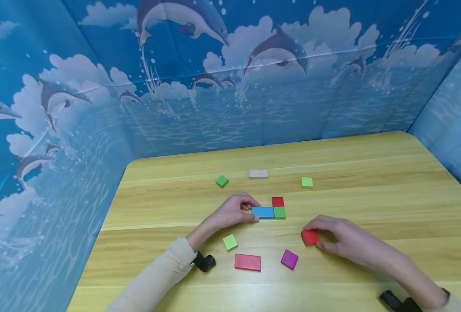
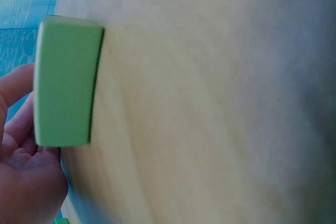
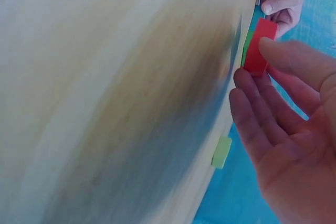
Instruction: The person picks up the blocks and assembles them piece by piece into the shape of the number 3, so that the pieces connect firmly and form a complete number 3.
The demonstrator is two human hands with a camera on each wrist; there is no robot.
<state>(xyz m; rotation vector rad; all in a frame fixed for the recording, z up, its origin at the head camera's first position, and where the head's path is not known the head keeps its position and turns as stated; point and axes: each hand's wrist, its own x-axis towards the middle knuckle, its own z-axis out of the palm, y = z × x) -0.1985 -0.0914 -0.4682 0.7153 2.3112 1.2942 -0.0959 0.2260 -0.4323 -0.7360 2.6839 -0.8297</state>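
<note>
In the head view my left hand (image 1: pixel 236 211) pinches the left end of a blue rectangular block (image 1: pixel 263 212) between thumb and fingers. That block lies against a green square block (image 1: pixel 279 212), with a red square block (image 1: pixel 277 201) behind the green one. My right hand (image 1: pixel 337 236) holds another red square block (image 1: pixel 310 237) by its edges, to the right of that group; the right wrist view shows this red block (image 3: pixel 261 47) between thumb and fingers. A light green block (image 2: pixel 68 85) fills the near left of the left wrist view, partly covering the left hand (image 2: pixel 26 177).
Nearest the person lie a light green block (image 1: pixel 230 242), a pink rectangular block (image 1: pixel 248 262) and a purple block (image 1: pixel 290 259). Farther back are a green block (image 1: pixel 222 181), a pale greyish block (image 1: pixel 258 174) and a light green block (image 1: pixel 306 182). A dolphin-print cloth (image 1: pixel 230 117) borders the wooden table (image 1: pixel 371 173).
</note>
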